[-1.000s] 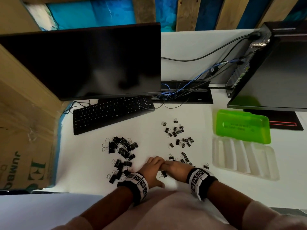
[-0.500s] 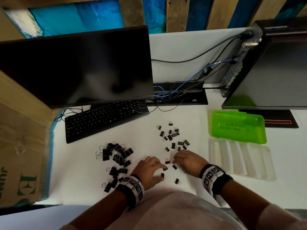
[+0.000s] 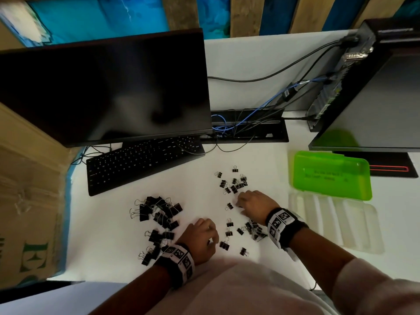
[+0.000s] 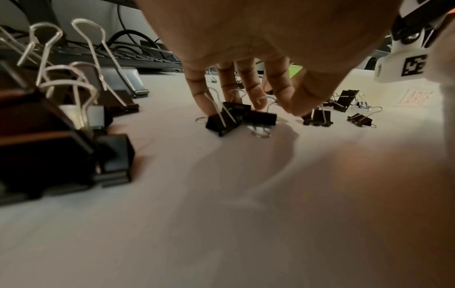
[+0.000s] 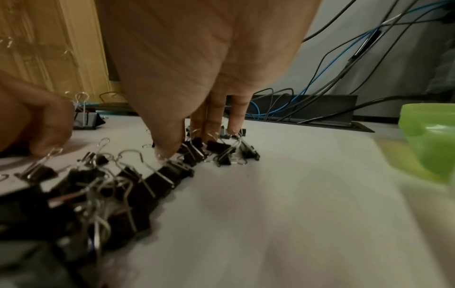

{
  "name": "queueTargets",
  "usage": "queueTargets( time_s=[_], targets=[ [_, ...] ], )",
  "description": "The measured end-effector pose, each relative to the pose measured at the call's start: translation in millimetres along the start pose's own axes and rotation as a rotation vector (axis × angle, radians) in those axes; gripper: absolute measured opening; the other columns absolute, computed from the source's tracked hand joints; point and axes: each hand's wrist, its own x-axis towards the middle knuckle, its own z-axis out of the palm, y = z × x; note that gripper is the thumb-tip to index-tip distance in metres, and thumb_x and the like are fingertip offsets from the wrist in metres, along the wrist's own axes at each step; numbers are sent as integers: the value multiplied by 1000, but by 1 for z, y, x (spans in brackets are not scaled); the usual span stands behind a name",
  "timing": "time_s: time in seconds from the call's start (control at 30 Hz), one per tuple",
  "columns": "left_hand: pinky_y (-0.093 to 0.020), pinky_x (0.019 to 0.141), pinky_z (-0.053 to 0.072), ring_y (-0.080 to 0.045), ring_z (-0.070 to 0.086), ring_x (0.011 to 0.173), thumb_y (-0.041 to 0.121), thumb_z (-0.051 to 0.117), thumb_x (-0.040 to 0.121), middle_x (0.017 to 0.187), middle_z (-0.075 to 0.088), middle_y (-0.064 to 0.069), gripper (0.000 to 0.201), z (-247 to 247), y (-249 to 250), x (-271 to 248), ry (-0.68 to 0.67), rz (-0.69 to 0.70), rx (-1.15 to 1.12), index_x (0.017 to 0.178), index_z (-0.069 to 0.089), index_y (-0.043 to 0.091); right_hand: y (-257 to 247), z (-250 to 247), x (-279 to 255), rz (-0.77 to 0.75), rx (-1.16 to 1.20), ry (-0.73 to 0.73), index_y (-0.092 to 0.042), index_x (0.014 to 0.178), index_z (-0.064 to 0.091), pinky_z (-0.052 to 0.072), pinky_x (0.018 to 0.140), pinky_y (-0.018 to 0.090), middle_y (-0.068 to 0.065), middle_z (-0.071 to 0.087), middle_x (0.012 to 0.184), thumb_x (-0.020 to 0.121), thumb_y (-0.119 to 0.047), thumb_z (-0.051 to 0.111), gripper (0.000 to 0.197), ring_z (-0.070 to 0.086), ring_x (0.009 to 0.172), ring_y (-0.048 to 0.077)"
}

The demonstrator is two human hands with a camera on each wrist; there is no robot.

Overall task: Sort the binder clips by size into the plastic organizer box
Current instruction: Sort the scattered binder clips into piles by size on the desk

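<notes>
Black binder clips lie loose on the white desk: a pile of large clips (image 3: 159, 212) at the left, small clips (image 3: 235, 183) farther back, and more small clips (image 3: 253, 230) beside my right wrist. My left hand (image 3: 204, 233) reaches down with straight fingers onto two clips (image 4: 234, 118) and touches them. My right hand (image 3: 244, 201) stands fingertips-down on the near edge of the far small cluster (image 5: 221, 154), thumb pressing beside a clip. The organizer box is at the right, its clear compartment tray (image 3: 329, 221) holding nothing and its green lid (image 3: 331, 176) open behind it.
A black keyboard (image 3: 141, 162) and a dark monitor (image 3: 106, 92) stand behind the clips. A cable tray with blue and black cables (image 3: 247, 126) sits at the back, a second monitor (image 3: 375, 105) back right, a cardboard box (image 3: 27, 201) left.
My hands, touching each other at the front a second ago, have parted. The right hand has gone forward and right to the far small clips. The left hand stays near the front.
</notes>
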Motion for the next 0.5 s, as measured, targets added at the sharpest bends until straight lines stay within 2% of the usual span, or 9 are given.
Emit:
queueTargets(
  time_s=[0.07,0.17,0.27,0.4,0.5],
  targets=[
    [-28,75,33,-8,45,94,36,53,76,103,52,13,17,-2,5,0,23,36,28,92,58,35,-1,0,2,6,-31,-3,-11,109,59,40,87,38,9,55,113,91,-20,52,21,52,105,29],
    [-36,84,34,-13,44,103,53,49,81,110,51,10,31,-6,15,6,-91,115,143,109,56,41,-1,-5,4,29,30,-18,-13,94,60,37,79,32,7,57,103,85,-13,51,13,54,95,28],
    [-40,93,29,-14,38,111,52,48,85,117,46,9,29,-8,23,11,-209,81,143,107,61,38,-1,-18,13,74,121,14,-15,106,55,40,86,34,6,57,111,80,-15,55,26,55,99,28],
    [-40,93,30,-15,40,111,42,47,88,115,46,9,22,-7,20,6,-201,53,166,98,63,33,-2,-30,34,193,57,40,-12,135,39,41,92,39,13,52,123,86,-7,46,51,52,108,32],
    [-41,96,32,-16,40,112,39,44,88,120,48,6,26,-11,17,2,-169,87,148,110,57,33,-1,-26,41,220,-51,-7,-10,131,43,41,94,40,14,49,125,88,-5,40,43,49,110,32]
  ],
)
